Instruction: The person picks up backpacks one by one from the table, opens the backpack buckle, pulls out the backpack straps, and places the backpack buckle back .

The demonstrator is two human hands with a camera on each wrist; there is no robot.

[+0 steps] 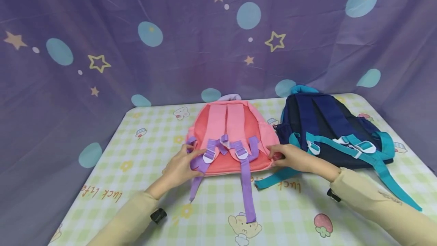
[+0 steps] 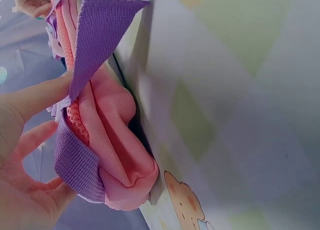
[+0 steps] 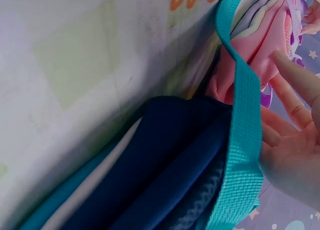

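A pink backpack [image 1: 227, 124] with purple straps lies on the table, its strap side up. My left hand [image 1: 179, 162] touches its lower left corner. In the left wrist view, the thumb and fingers of the left hand [image 2: 30, 135] are spread beside a purple strap [image 2: 102, 39] and the bag's folded pink side. At the lower right corner is my right hand [image 1: 290, 157]. The right wrist view shows that hand [image 3: 295, 135] with fairly straight fingers, one tip against the pink fabric [image 3: 265, 54]. Fingertips behind the bag are partly hidden.
A navy backpack [image 1: 324, 124] with teal straps lies close on the right. One teal strap [image 1: 278, 177] runs under my right hand and wrist. The table wears a green checked cloth [image 1: 136, 170]. A purple patterned curtain [image 1: 191, 68] hangs behind.
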